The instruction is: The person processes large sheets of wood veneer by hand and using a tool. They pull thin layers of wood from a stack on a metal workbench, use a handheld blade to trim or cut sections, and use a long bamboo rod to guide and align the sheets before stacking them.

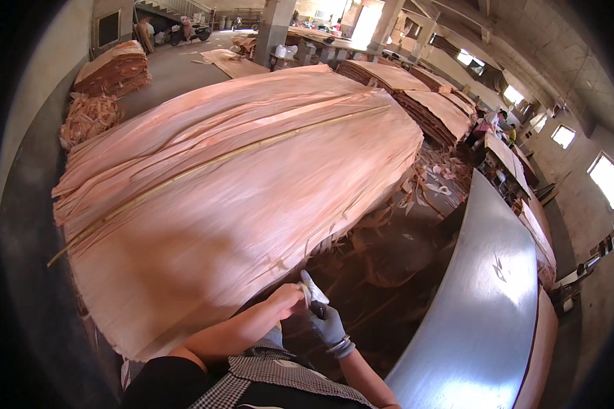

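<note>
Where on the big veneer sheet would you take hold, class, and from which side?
Grip the top veneer sheet at its near, frayed lower edge, close to the left hand and gloved right hand, coming from the stack's near side. That thin edge overhangs; the far edges probably lie out of reach.

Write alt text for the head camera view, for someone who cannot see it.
A person's bare left hand and grey-gloved right hand meet over a small white piece at the edge of a big stack of thin pinkish wood veneer sheets. A long shiny grey metal surface curves along the right, with more veneer stacks behind.
</note>
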Tool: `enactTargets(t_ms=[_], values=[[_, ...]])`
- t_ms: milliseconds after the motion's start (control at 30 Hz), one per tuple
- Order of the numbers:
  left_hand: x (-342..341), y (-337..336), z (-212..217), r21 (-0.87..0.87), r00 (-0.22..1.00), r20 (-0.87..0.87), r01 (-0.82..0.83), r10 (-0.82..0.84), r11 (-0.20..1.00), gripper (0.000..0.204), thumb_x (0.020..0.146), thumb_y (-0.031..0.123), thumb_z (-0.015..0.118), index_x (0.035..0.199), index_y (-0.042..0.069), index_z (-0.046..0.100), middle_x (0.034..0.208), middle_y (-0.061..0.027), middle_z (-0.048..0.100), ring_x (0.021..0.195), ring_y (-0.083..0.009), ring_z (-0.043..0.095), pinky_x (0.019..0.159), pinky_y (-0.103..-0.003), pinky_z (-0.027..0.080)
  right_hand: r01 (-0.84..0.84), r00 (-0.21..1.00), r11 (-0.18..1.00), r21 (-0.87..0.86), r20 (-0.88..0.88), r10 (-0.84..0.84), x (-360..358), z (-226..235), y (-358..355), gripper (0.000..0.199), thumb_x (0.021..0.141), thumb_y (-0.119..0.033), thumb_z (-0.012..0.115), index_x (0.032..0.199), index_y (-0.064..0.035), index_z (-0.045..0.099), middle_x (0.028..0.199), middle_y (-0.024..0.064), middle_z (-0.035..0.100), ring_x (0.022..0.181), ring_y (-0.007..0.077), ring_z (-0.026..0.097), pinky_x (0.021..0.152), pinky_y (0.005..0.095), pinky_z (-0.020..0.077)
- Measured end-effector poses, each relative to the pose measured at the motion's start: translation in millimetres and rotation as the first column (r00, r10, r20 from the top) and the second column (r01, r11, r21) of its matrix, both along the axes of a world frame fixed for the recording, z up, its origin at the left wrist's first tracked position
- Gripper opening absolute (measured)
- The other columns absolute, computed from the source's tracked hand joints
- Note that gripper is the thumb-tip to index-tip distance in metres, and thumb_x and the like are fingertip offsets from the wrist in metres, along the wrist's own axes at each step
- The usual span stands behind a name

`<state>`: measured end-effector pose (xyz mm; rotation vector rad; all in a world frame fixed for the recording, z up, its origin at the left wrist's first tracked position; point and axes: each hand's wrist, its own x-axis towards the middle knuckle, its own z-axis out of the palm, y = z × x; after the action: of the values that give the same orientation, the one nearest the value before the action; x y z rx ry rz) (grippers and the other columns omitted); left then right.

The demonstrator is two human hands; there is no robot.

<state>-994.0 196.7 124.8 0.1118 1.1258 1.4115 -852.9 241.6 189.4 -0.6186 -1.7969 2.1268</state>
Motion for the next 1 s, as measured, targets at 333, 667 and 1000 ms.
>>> enactTargets(t_ms=[333,667,1000], values=[[-80,291,17,0.228,0.982,0.127,0.107,-0.139,0.968,0.029,0.076,-0.004,0.045,0.1,0.001,0.059,0.091,-0.0076,0.062,0.079,-0.0194,0.059,0.07,-0.031,0.048,0.292,0.951,0.954,0.072,0.087,-0.298,-74,-41,257,0.005,0.083,-0.009,0.056,0.079,-0.0053,0.056,0.062,-0.003,0.05,0.051,0.0048,0.044,0.045,0.0194,0.034],[-66,586,-6,0.316,0.171,-0.944,0.72,0.283,0.618,0.025,0.081,0.014,0.054,0.104,0.007,0.061,0.087,-0.0121,0.064,0.089,-0.022,0.06,0.079,-0.03,0.046,0.42,0.907,0.906,-0.044,0.051,-0.418,-91,11,475,0.006,0.083,-0.005,0.052,0.077,-0.0043,0.053,0.055,-0.0013,0.047,0.039,0.0067,0.04,0.036,0.0195,0.0307],[-109,904,-68,0.558,0.527,-0.815,0.607,0.239,0.566,0.035,0.089,0.011,0.041,0.121,-0.002,0.048,0.124,-0.0129,0.05,0.119,-0.0207,0.043,0.101,-0.032,0.032,0.064,0.998,0.928,0.367,-0.045,-0.051,-113,4,752,0.004,0.081,-0.001,0.05,0.078,-0.0037,0.052,0.064,-0.0048,0.046,0.056,0.0028,0.04,0.048,0.0187,0.0332]])
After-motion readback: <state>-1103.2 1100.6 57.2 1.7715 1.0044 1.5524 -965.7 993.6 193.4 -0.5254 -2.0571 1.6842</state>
